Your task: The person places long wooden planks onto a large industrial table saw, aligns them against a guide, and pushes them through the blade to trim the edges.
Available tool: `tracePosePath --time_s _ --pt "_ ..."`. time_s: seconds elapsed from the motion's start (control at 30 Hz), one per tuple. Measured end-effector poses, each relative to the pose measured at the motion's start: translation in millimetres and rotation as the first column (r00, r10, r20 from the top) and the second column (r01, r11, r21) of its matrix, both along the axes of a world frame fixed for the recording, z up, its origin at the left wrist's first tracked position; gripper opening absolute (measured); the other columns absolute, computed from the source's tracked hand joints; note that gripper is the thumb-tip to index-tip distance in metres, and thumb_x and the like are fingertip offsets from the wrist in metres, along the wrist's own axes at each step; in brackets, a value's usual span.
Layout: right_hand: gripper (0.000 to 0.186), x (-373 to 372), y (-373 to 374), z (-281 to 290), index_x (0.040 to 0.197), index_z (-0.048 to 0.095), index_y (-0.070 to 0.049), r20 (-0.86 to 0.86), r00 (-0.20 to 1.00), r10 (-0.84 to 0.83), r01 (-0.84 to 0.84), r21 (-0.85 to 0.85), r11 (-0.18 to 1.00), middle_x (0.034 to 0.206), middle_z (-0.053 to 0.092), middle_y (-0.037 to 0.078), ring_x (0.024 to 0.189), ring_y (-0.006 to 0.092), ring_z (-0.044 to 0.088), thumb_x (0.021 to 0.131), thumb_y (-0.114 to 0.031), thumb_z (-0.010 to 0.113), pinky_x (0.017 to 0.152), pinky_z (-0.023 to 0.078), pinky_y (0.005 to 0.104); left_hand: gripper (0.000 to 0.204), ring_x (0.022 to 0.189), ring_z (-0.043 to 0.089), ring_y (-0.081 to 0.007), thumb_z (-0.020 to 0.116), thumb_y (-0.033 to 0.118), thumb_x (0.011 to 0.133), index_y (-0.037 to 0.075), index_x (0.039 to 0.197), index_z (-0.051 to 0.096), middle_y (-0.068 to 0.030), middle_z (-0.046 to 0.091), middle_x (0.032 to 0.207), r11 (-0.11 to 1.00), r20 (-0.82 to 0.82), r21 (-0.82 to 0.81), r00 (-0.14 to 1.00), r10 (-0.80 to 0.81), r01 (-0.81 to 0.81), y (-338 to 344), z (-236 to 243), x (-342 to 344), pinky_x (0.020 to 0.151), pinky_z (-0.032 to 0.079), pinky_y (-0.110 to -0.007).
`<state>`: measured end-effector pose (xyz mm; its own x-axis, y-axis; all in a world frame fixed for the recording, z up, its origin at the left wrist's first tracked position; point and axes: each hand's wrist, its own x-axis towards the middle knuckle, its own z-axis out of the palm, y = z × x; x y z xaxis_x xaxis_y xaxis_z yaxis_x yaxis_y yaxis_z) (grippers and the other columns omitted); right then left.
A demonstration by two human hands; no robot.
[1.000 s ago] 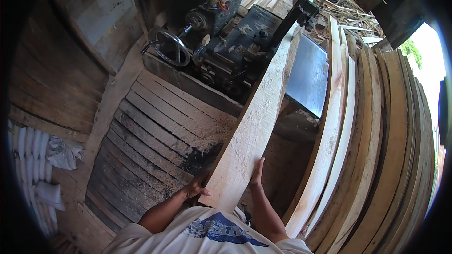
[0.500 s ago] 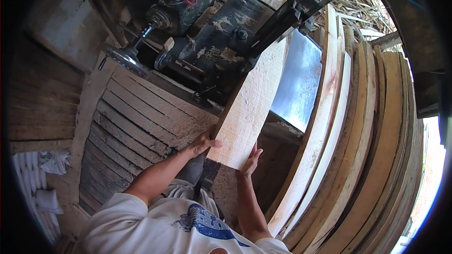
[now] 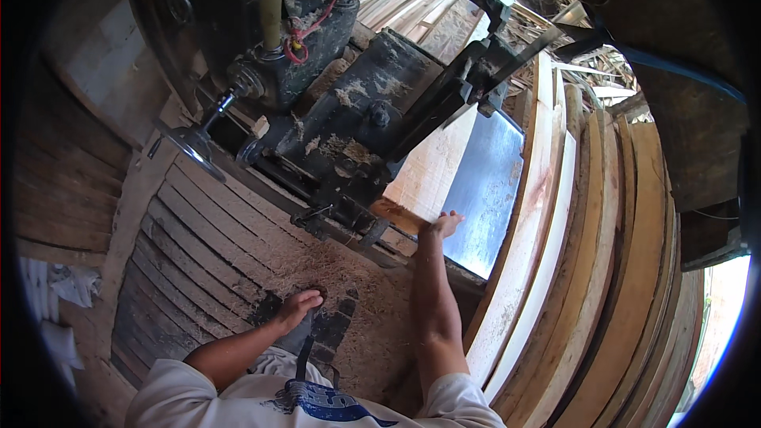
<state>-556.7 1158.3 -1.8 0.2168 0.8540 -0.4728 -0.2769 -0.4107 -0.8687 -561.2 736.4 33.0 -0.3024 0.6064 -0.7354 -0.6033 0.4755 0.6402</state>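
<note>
has the right hand (image 3: 445,223) at the right corner of the near end of a long pale board (image 3: 434,165), seemingly touching it, with the fingers stretched to the right past the corner, over a shiny metal table (image 3: 487,182), and not clamped round the wood; cannot tell from this angle whether they press together. has the board lying flat, with its right edge over the metal table, its left edge close beside the black machine (image 3: 341,119) and its far part under a dark slanting bar (image 3: 444,99). shows the rough brown face of its near end (image 3: 403,215) toward the body.

holds the left hand (image 3: 300,307) low and well apart from the board, above a dark boot (image 3: 333,329), with the fingers side by side, free in the air.

stands in a white shirt (image 3: 238,400) on a slatted floor (image 3: 190,242) strewn with sawdust (image 3: 317,269). has a metal handwheel (image 3: 190,147) and a red cord (image 3: 296,49) on the machine to the left, pale sacks (image 3: 62,345) at the far left, and long curved-looking planks (image 3: 587,269) in a row along the right.
</note>
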Motion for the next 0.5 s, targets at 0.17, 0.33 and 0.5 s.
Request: tracePosePath --time_s 0.17,0.33,0.5 --pt "0.059 0 23 -8 0.122 0.047 -0.001 -0.083 0.996 0.022 -0.042 -0.252 0.967 0.105 0.052 0.010 0.085 0.0224 0.051 0.101 -0.053 0.028 0.079 0.046 0.0409 0.062 0.117 0.054 -0.0194 0.064 0.035 0.088 -0.007 0.131 0.049 -0.0138 0.058 0.126 0.988 -0.073 0.148 0.997 -0.021 0.032 12 -9 0 0.103 0.038 -0.029" --pt "0.044 73 -121 -22 0.093 0.044 -0.014 -0.304 0.946 -0.114 0.090 -0.091 0.992 0.069 0.043 0.000 0.056 0.0151 0.040 0.100 -0.056 0.031 0.052 0.037 0.0287 0.063 0.105 0.063 -0.0222 0.067 0.041 0.085 -0.007 0.124 0.055 -0.0158 0.067 0.112 0.989 -0.284 -0.028 0.947 -0.149 0.147 -31 -5 -5 0.094 0.046 -0.031" --pt "0.060 277 -271 -101 0.123 0.048 -0.010 0.008 0.964 -0.266 0.238 -0.468 0.851 0.090 0.054 0.008 0.066 0.0238 0.051 0.094 -0.061 0.038 0.062 0.048 0.0404 0.054 0.104 0.063 -0.0214 0.069 0.042 0.083 -0.001 0.114 0.065 -0.0147 0.068 0.111 0.951 -0.284 -0.159 0.910 -0.301 0.265 -48 -21 9 0.092 0.046 -0.031"
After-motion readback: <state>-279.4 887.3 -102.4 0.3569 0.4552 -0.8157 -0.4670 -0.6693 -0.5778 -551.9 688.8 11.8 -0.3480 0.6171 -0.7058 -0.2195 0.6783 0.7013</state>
